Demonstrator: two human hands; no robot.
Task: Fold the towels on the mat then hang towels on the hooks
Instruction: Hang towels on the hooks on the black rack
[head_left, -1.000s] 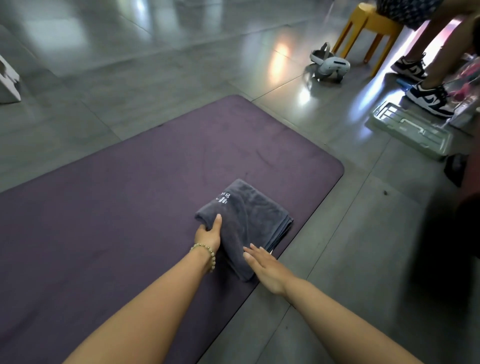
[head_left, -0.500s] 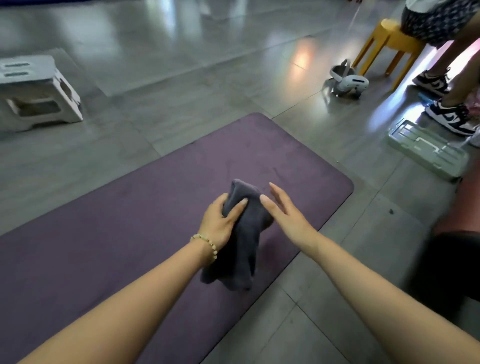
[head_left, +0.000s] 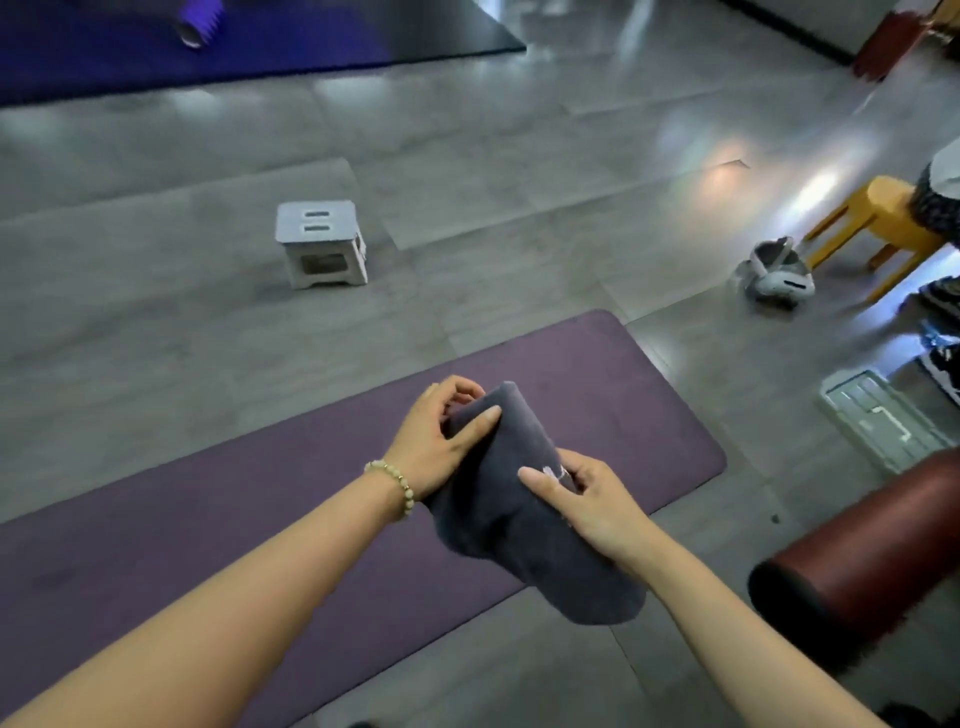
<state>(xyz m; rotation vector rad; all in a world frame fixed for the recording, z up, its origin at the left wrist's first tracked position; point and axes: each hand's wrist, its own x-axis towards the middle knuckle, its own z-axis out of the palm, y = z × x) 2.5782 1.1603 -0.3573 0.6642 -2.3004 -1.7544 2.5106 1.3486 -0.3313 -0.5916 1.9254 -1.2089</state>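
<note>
A folded dark grey towel (head_left: 511, 525) hangs in the air above the right end of the purple mat (head_left: 208, 530). My left hand (head_left: 436, 441), with a bead bracelet on its wrist, grips the towel's upper end with thumb on top and fingers curled behind. My right hand (head_left: 587, 499) pinches the towel's right edge near a small white label. The towel's lower end droops past the mat's front edge. No hooks are in view.
A small grey step stool (head_left: 319, 244) stands on the tiled floor beyond the mat. At the right are a white headset (head_left: 776, 273), a yellow stool (head_left: 878, 223) with a seated person, a grey tray (head_left: 878, 415) and a dark red cylinder (head_left: 872, 551).
The towel lay folded on the mat under both hands; my left hand lifted it, and now my right hand has taken hold of it too. The view has tilted upward.
</note>
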